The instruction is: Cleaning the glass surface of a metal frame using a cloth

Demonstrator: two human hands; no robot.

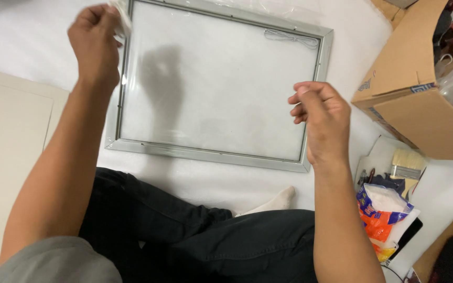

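My left hand pinches a white cloth at the silver frame's top-left corner; the frame lies flat on the white sheet. My right hand, fingers curled on nothing I can see, hovers at its right edge. Best wipe lightly, steadying that edge.

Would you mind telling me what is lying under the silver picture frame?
The silver picture frame rests on a white foam sheet, which shows through the glass. A thin white cord sits by its top right corner. Anything beneath the sheet is hidden.
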